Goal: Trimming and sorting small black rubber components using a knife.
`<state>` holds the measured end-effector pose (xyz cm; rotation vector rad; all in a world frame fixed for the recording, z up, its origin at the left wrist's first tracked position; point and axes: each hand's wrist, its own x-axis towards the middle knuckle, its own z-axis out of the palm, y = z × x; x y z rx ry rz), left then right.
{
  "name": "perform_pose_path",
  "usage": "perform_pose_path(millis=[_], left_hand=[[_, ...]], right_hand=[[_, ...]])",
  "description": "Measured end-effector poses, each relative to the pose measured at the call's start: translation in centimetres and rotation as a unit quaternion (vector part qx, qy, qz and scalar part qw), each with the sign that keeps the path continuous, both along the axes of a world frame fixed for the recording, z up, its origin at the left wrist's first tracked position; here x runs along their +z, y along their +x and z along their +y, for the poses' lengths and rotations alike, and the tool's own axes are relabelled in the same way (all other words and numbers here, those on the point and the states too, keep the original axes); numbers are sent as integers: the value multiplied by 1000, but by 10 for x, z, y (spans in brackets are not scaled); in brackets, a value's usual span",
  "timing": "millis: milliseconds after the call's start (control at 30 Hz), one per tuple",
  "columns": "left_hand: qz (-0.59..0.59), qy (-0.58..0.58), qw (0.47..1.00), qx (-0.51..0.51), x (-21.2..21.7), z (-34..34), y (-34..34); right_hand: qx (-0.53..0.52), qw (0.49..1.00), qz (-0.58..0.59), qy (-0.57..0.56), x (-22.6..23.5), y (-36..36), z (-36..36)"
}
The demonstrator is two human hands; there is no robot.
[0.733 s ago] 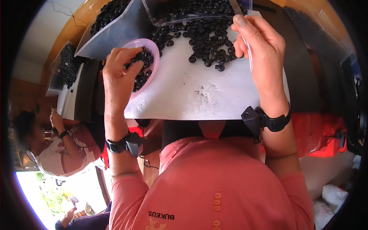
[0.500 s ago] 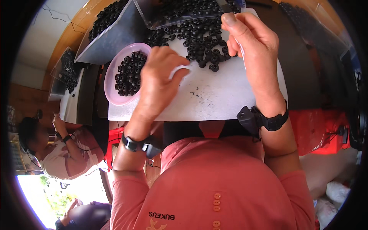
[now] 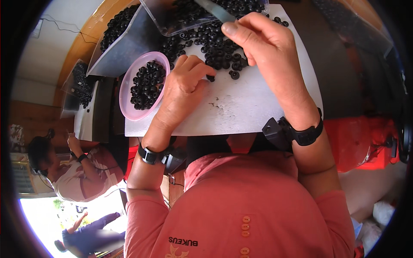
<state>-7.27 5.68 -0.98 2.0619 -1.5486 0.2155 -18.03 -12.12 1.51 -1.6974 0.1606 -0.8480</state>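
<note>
My left hand (image 3: pixel 183 92) rests on the white board (image 3: pixel 241 107), its fingertips pinched on one small black rubber ring (image 3: pixel 210 78) at the near edge of a pile of black rings (image 3: pixel 215 47). A pink bowl (image 3: pixel 127 99) filled with the same rings sits just left of that hand. My right hand (image 3: pixel 266 47) hovers over the pile and holds a thin grey flat blade-like tool (image 3: pixel 214 9) that points up-left toward a clear plastic tray (image 3: pixel 165 19).
A grey metal bin (image 3: pixel 124 47) with more black rings stands at the upper left. Another person (image 3: pixel 64 167) sits at the left beside a second white board (image 3: pixel 84 116). A red bag (image 3: pixel 365 142) lies to my right.
My left hand has left the pink bowl and moved right across the board to the edge of the ring pile, where it now pinches one ring. My right hand has shifted little.
</note>
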Motion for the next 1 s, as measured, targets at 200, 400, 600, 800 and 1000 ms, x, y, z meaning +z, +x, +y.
perform_pose_path(millis=[200, 400, 600, 800, 1000], left_hand=[[148, -45, 983, 96, 1, 22, -12], [51, -41, 991, 114, -6, 1, -15], [-82, -3, 987, 140, -15, -5, -10], [-153, 3, 979, 132, -20, -5, -7], [373, -133, 914, 93, -9, 1, -3]], right_hand=[[-22, 957, 177, -227, -8, 2, 5], [-33, 960, 144, -236, -17, 7, 0], [-34, 958, 146, -246, -18, 10, -1], [-18, 955, 158, -252, -15, 7, 1], [8, 965, 170, -201, -13, 9, 0]])
